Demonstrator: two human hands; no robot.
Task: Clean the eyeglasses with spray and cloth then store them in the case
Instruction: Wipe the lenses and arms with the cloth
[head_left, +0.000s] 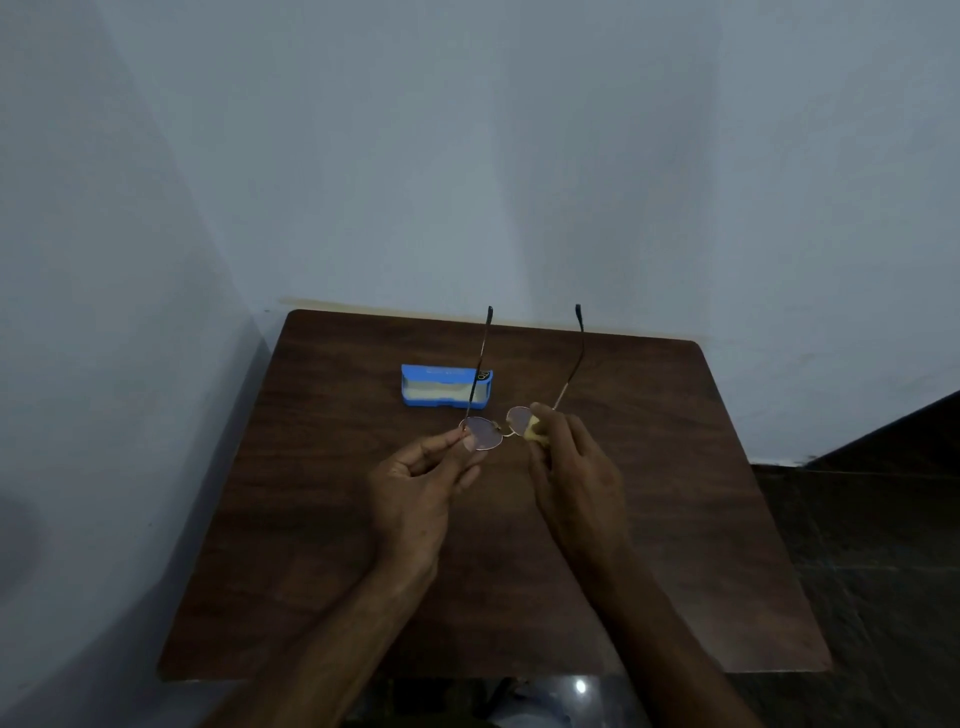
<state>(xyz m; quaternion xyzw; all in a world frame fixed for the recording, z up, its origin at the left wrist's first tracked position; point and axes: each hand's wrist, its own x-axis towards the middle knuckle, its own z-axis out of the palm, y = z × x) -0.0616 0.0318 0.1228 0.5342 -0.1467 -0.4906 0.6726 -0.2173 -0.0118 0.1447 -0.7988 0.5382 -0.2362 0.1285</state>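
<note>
Thin gold-rimmed eyeglasses are held above the wooden table, temples unfolded and pointing away from me. My left hand pinches the left lens rim at the hinge. My right hand presses a small yellow cloth against the right lens, which it partly hides. An open blue case with a pale lining lies on the table just behind the glasses, to the left. No spray bottle is in view.
The table stands in a corner against pale blue-grey walls at the back and left. Dark floor lies to the right. Something shiny shows below the table's front edge.
</note>
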